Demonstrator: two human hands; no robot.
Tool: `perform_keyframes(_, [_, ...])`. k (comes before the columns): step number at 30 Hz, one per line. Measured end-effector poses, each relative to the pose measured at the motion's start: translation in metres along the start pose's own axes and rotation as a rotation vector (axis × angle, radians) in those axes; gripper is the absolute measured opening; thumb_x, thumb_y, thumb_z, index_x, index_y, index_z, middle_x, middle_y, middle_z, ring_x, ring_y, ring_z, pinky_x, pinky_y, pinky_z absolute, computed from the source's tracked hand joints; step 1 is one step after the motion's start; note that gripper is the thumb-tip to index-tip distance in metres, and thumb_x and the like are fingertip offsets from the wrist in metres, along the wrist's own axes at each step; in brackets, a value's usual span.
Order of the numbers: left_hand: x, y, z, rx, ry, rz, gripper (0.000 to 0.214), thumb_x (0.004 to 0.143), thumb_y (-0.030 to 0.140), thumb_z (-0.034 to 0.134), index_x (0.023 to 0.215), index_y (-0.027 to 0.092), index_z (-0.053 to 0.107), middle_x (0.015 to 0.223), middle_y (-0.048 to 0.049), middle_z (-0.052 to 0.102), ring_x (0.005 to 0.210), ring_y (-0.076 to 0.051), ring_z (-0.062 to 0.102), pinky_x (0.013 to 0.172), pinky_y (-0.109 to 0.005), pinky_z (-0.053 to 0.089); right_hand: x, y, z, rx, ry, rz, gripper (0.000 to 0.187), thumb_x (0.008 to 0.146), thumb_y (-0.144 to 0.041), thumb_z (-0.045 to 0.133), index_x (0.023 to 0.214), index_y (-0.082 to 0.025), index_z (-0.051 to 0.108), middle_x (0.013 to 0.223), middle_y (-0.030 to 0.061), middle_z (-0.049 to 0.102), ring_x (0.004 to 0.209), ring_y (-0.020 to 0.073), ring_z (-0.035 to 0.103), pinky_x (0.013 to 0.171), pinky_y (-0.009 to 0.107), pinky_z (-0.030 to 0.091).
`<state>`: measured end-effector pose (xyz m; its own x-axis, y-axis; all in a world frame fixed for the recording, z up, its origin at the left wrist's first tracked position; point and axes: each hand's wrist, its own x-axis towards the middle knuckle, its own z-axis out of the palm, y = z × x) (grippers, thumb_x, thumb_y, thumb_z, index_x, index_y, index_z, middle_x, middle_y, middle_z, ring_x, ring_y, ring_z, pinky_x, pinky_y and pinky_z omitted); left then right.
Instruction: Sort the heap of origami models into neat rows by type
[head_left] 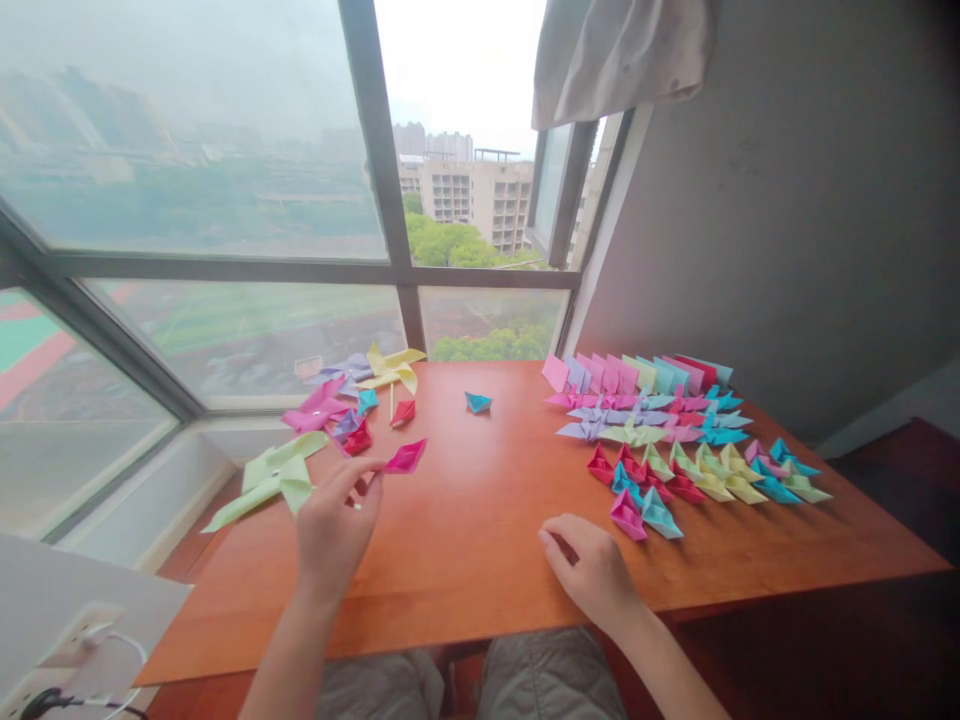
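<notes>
1 magenta paper boat [406,457] — pinched by 1 end in the left hand [341,515], over the table [465,530], presumably sparing its folds. Right hand [589,565] — loosely curled, nothing visible inside, near boats [714,487] ranked seemingly for order.

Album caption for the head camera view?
Left hand holding a magenta paper boat over a wooden table beside windows.

Glossy reddish-brown wood for the table [465,540]. Along the far edge toward the far right corner, upright folded cards [613,376]; before these, rows of pointed paper folds [589,423], then paper boats [712,486] in reds, greens, yellows and blues. Just inside the far edge's middle, one blue boat [478,404]. Toward the far left corner, paper pinwheels [289,474], a pale green one overhanging the left edge, with small folded boats [403,413] beside.
</notes>
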<state>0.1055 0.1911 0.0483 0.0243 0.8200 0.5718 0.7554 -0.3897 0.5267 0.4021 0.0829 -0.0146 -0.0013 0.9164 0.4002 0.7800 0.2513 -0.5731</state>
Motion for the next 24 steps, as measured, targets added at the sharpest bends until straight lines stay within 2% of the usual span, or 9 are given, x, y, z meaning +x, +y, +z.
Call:
perform_keyframes(4, [-0.019,0.026,0.03,-0.314,-0.275,0.094,0.014,0.088,0.018,0.054,0.089,0.02,0.068,0.082,-0.0017,0.067,0.062,-0.012,0.057,0.053,-0.02,0.042,-0.002,-0.002,-0.004,0.114,0.025,0.072,0.017,0.094,-0.028,0.049,0.093,-0.021,0.064,0.081,0.0022,0.067,0.07,0.0146,0.062,0.065,0.024,0.047])
perform_keyframes(7, [-0.033,0.043,0.044,-0.421,-0.465,0.18,0.018,0.088,0.012,0.052,0.088,0.02,0.068,0.08,-0.0018,0.067,0.066,-0.012,0.059,0.054,-0.019,0.042,-0.006,-0.007,-0.009,0.158,0.036,0.109,0.019,0.094,-0.03,0.051,0.105,-0.021,0.063,0.085,0.0024,0.068,0.07,0.0141,0.062,0.065,0.023,0.048])
perform_keyframes(9, [-0.04,0.05,0.048,-0.455,-0.543,0.212,0.019,0.087,0.01,0.052,0.088,0.02,0.068,0.08,-0.0021,0.067,0.068,-0.013,0.059,0.056,-0.019,0.043,-0.01,-0.01,-0.012,0.156,0.014,0.103,0.019,0.094,-0.029,0.052,0.107,-0.021,0.062,0.084,0.0018,0.067,0.069,0.0136,0.062,0.064,0.023,0.048])
perform_keyframes(16, [-0.05,0.066,0.05,-0.541,-0.614,0.248,0.022,0.085,0.006,0.051,0.087,0.02,0.068,0.082,-0.0035,0.068,0.072,-0.014,0.061,0.064,-0.022,0.047,-0.017,-0.016,-0.019,0.02,-0.071,-0.033,0.013,0.094,-0.025,0.051,0.09,-0.021,0.063,0.073,-0.0001,0.061,0.064,0.013,0.056,0.062,0.025,0.041])
perform_keyframes(20, [-0.053,0.068,0.05,-0.525,-0.624,0.251,0.023,0.086,0.007,0.05,0.09,0.02,0.069,0.082,-0.0035,0.069,0.071,-0.014,0.061,0.066,-0.023,0.048,-0.02,-0.015,-0.022,-0.036,-0.087,-0.074,0.014,0.093,-0.022,0.052,0.087,-0.02,0.064,0.073,0.0011,0.062,0.067,0.0139,0.057,0.064,0.025,0.04])
perform_keyframes(24, [-0.055,0.057,0.05,-0.455,-0.609,0.186,0.021,0.087,0.012,0.05,0.092,0.021,0.068,0.08,-0.0029,0.07,0.066,-0.014,0.061,0.062,-0.023,0.047,-0.028,-0.009,-0.038,-0.068,0.005,-0.117,0.016,0.094,-0.021,0.05,0.086,-0.02,0.064,0.071,0.0019,0.063,0.066,0.0138,0.058,0.065,0.025,0.043])
